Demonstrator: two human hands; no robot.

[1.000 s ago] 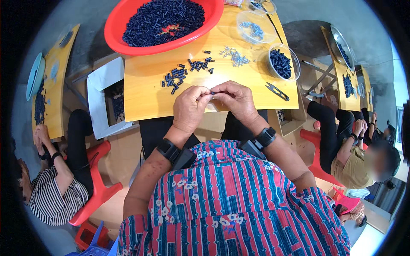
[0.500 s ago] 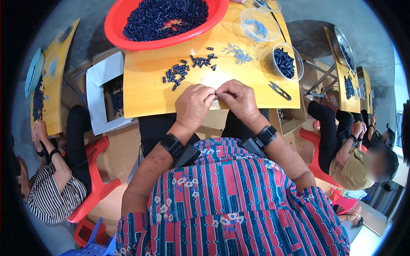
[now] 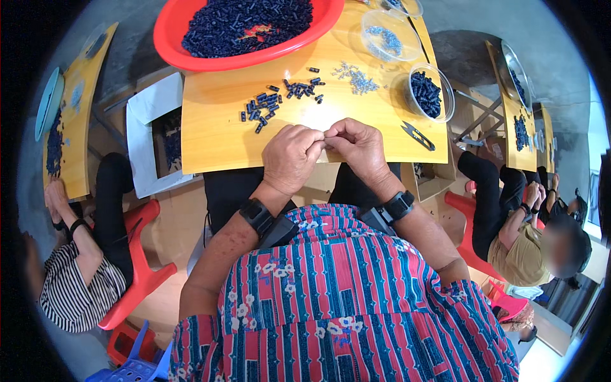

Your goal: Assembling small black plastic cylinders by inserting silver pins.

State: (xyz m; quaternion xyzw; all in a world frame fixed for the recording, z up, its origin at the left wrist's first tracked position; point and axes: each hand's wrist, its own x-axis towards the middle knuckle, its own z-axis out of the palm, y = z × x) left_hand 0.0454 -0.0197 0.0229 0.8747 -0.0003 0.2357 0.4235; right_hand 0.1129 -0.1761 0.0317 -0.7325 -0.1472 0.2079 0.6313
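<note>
Fingers of left hand (image 3: 289, 156) and right hand (image 3: 361, 146) pinch together over yellow table (image 3: 216, 137), whatever they grip hidden

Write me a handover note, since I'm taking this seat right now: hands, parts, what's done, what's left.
Left hand and right hand: fingertips pinched together over the yellow table, on something too small to make out.
Loose dark blue pieces lie just beyond the hands; small silvery parts to their right.
Red basin at the far edge is heaped with dark pieces, so plenty remains.
Clear tub on the right holds dark pieces, possibly finished ones.
Black snips lie unused at right.
</note>
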